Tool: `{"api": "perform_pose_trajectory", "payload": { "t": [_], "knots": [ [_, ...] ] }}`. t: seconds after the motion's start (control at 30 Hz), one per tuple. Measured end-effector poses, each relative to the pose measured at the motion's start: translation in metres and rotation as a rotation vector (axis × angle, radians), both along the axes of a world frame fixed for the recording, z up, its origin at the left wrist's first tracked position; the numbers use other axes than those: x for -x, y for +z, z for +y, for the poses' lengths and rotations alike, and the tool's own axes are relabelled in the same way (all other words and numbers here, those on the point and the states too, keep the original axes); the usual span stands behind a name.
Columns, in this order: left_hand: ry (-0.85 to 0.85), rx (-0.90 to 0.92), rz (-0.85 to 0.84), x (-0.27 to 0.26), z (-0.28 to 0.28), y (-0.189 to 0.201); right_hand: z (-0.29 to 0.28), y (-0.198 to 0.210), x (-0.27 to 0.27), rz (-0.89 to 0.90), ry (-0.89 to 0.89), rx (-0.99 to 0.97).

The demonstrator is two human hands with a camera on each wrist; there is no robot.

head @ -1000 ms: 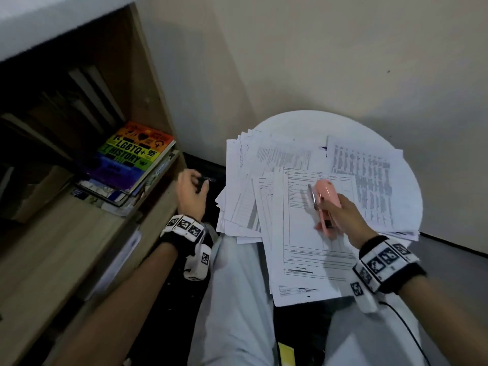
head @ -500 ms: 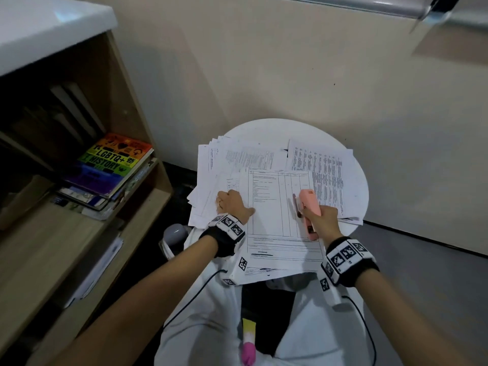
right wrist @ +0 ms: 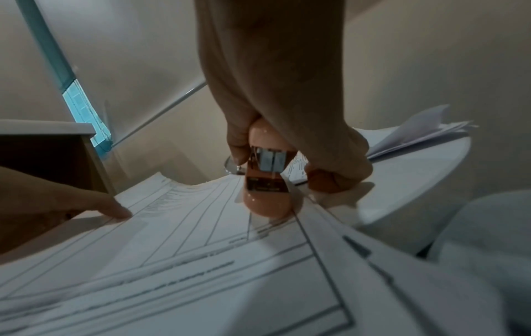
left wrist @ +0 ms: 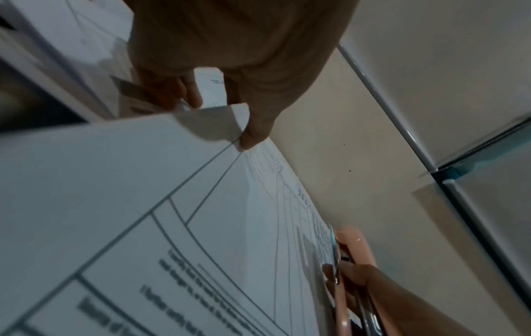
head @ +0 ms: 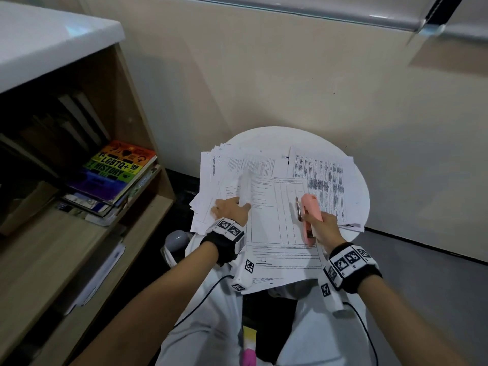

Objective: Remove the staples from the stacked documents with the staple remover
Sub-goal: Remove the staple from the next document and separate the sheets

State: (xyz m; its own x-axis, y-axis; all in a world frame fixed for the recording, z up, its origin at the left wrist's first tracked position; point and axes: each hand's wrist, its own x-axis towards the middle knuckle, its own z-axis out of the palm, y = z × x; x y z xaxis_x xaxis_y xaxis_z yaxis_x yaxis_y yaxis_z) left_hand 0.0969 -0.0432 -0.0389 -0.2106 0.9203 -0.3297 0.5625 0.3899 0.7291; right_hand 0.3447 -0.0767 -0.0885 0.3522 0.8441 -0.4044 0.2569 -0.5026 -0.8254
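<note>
Now the stacked documents (head: 274, 220) are lying on the round white table (head: 269, 137). Beside their right edge, my right hand (head: 320, 228) is clamping the pink staple remover (head: 309, 210); my left hand (head: 231, 208) is pinching their left edge.

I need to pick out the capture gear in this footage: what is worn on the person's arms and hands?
Both forearms are bare, with no sleeves or gloves. The left hand and right hand each sit ahead of a black wrist strap topped with white blocks printed with black-and-white square markers. A white housing hangs under each wrist, also marked, and a thin black cable trails back from each.
</note>
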Motion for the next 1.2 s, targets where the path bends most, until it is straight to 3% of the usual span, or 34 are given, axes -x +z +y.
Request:
{"api": "perform_pose_trajectory", "payload": {
  "t": [0.23,0.37,0.53,0.67,0.83,1.0,1.1,1.2],
  "knots": [
    [0.146,-0.062,-0.041,0.006,-0.016,0.002,-0.01,0.039,0.025,-0.013,0.059,-0.026],
    [0.096,-0.089,-0.083,0.007,-0.01,0.004,-0.01,0.033,0.028,-0.044,0.109,-0.027],
    [0.004,-0.138,0.095,0.005,-0.012,0.002,-0.014,0.033,0.033,-0.019,0.079,-0.039],
    [-0.126,-0.283,0.095,0.006,-0.013,-0.007,-0.016,0.035,0.03,-0.021,0.107,-0.066],
    [-0.034,-0.365,-0.092,0.005,-0.008,0.0,-0.021,0.042,0.024,-0.06,0.154,-0.094],
    [0.031,-0.21,-0.379,0.014,0.006,0.011,-0.023,0.049,0.014,0.004,0.231,-0.096],
    [-0.011,-0.138,-0.618,0.023,0.014,0.018,-0.025,0.056,0.008,0.089,0.222,-0.113],
    [-0.091,-0.232,-0.692,0.028,0.019,0.037,-0.027,0.067,0.003,0.171,0.241,-0.133]
  ]
}}
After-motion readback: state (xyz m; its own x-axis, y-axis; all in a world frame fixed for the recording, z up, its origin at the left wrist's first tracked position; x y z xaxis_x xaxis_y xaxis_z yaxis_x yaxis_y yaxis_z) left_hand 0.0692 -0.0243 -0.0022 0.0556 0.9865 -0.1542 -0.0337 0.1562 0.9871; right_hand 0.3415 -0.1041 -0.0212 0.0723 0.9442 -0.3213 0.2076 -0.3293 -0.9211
